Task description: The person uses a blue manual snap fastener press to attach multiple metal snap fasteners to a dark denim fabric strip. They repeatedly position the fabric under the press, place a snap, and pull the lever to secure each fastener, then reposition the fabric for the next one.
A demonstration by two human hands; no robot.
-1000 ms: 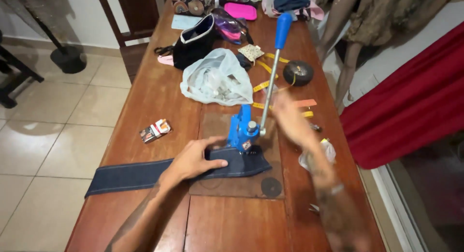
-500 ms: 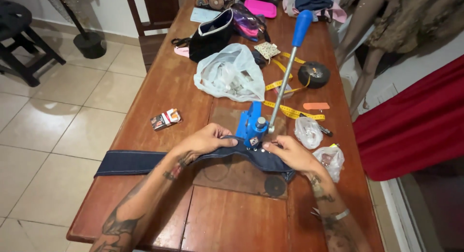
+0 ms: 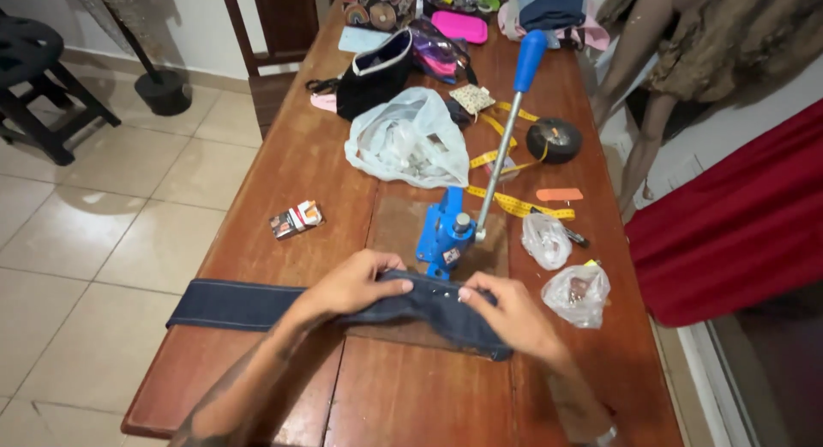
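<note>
- On a long wooden table [image 3: 283, 198], a person's two bare hands worked a strip of dark blue denim [image 3: 257, 304] set just in front of a blue hand press [image 3: 446, 237].
- The left hand [image 3: 356, 282] lay over the top edge of the denim, fingers curled narrow and pinching the fabric, thumb tucked toward the press base.
- The right hand [image 3: 506, 314] gripped the same strip a little to the right, fingertips closed on the cloth near a small pale spot by the press; what that spot was could not be made out.
- The denim ran from the table's left edge, where its end overhung the side, across to a folded bulge under the right hand, partly covering a dark mat [image 3: 403, 224] beneath the press.
- The press lever [image 3: 506, 130], with its blue grip, stood tilted up and away to the right, touched by neither hand.
- Behind the press lay a crumpled pale plastic bag [image 3: 407, 143], a yellow tape measure [image 3: 514, 203] and a black round object [image 3: 554, 140].
- Two small clear bags [image 3: 547, 240] sat to the right of the press, well clear of both hands.
- A small printed box [image 3: 296, 220] rested on the table's left side, apart from the denim.
</note>
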